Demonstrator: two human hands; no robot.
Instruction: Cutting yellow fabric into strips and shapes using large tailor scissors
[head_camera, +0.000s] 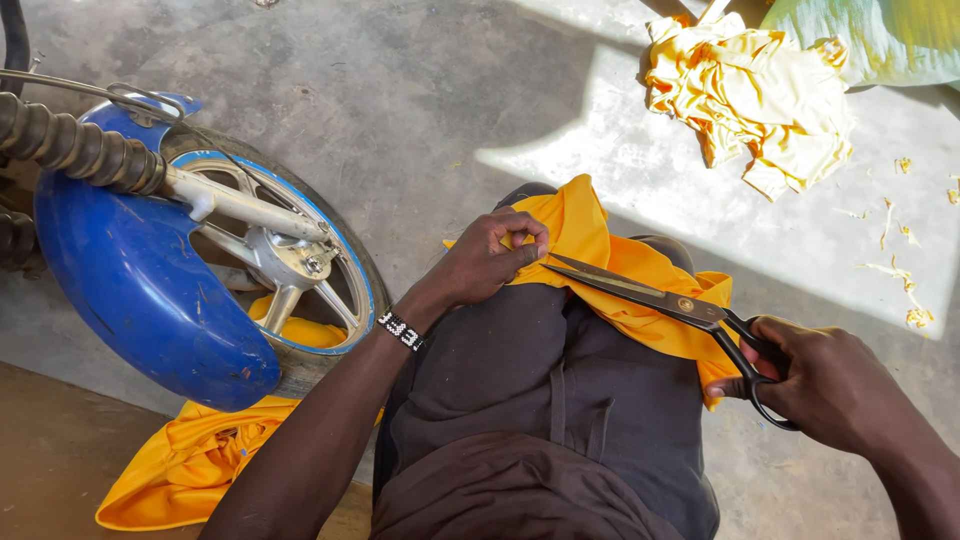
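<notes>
A strip of orange-yellow fabric (600, 250) lies across my lap, over dark trousers (560, 400). My left hand (492, 257) pinches the fabric's edge near my knee; a beaded band sits on that wrist. My right hand (830, 385) grips the black handles of large tailor's scissors (650, 295). The blades are parted a little and point left toward the pinched edge, with the tips just short of my left fingers. More of the same orange fabric (190, 460) trails down to the floor at my left.
A blue motorcycle front wheel with mudguard (140, 290) and fork stands close on the left. A heap of pale yellow cloth (760, 95) lies on the concrete floor at the upper right, beside a green-yellow sack (880, 35). Small fabric scraps (900, 270) are scattered at the right.
</notes>
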